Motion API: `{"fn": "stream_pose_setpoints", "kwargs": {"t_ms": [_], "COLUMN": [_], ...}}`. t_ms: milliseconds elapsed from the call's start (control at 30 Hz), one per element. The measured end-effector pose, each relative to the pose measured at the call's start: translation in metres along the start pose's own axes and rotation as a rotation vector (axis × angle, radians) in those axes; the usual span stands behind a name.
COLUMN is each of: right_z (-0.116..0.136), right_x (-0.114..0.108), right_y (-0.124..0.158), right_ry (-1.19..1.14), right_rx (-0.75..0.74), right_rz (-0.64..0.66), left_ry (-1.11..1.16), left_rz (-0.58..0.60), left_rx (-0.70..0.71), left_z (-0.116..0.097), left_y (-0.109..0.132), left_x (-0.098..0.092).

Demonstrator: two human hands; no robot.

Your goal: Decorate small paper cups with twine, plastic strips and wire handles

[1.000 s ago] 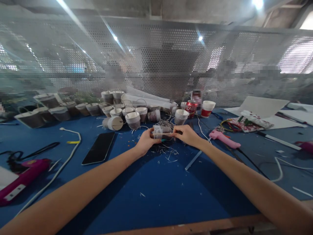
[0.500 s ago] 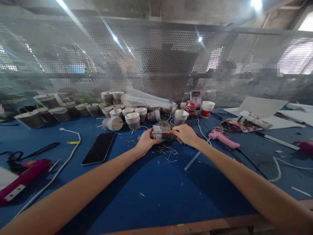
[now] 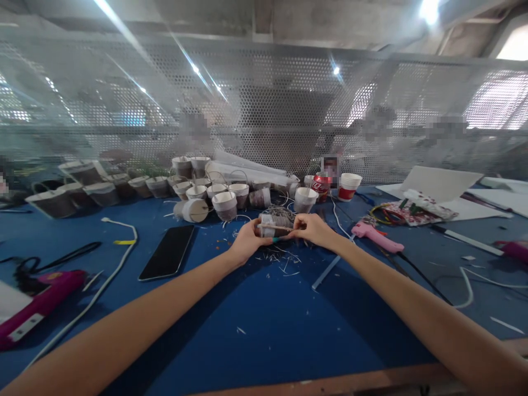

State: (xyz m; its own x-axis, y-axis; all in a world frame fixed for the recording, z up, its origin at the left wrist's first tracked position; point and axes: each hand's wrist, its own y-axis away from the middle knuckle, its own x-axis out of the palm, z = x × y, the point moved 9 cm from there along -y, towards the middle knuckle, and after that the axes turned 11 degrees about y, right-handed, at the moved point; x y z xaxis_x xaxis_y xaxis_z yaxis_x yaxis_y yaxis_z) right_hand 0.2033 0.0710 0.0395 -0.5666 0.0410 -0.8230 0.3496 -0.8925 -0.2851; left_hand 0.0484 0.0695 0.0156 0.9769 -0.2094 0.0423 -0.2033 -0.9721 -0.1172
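Note:
My left hand (image 3: 246, 240) is closed around a small paper cup (image 3: 268, 219) lying on its side, wrapped in white and brown material. A thin brown strip (image 3: 274, 226) runs along the cup's near side. Pinched fingers of my right hand (image 3: 312, 228) hold the strip's right end, against the cup's edge. Just behind the cup lies a tangle of grey cord (image 3: 282, 211). Cord clippings (image 3: 284, 258) are scattered in front of both hands. Parts of the cup are hidden by my fingers.
Several wrapped cups with handles (image 3: 225, 204) stand behind and left. A black phone (image 3: 167, 253) lies left. To the right are a pink glue gun (image 3: 377, 237) with a glue stick, a red can (image 3: 320, 187) and stacked paper cups (image 3: 350, 187). A perforated metal screen (image 3: 284, 110) stands behind.
My right hand has turned slightly, its fingers drawn in closer around the strip's end. My left hand keeps its hold on the cup. The whole view has shifted slightly.

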Motion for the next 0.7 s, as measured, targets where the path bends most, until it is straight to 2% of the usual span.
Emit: {"fn": "stream_pose_setpoints", "kwargs": {"t_ms": [267,500,700], "right_z": [0.014,0.015,0.009], "right_x": [-0.002,0.003,0.008], "right_y": [0.002,0.001,0.002], "right_ry": [-0.005,0.007,0.033], "right_rx": [-0.062,-0.050,0.021], "right_rz": [0.021,0.082,0.121], "left_ry": [-0.100,-0.098,-0.075], "left_rz": [0.040,0.044,0.052], "left_rx": [0.054,0.063,0.047], "left_z": [-0.006,-0.005,-0.001], "left_y": [0.001,0.000,-0.001], "left_x": [0.002,0.002,0.002]}}
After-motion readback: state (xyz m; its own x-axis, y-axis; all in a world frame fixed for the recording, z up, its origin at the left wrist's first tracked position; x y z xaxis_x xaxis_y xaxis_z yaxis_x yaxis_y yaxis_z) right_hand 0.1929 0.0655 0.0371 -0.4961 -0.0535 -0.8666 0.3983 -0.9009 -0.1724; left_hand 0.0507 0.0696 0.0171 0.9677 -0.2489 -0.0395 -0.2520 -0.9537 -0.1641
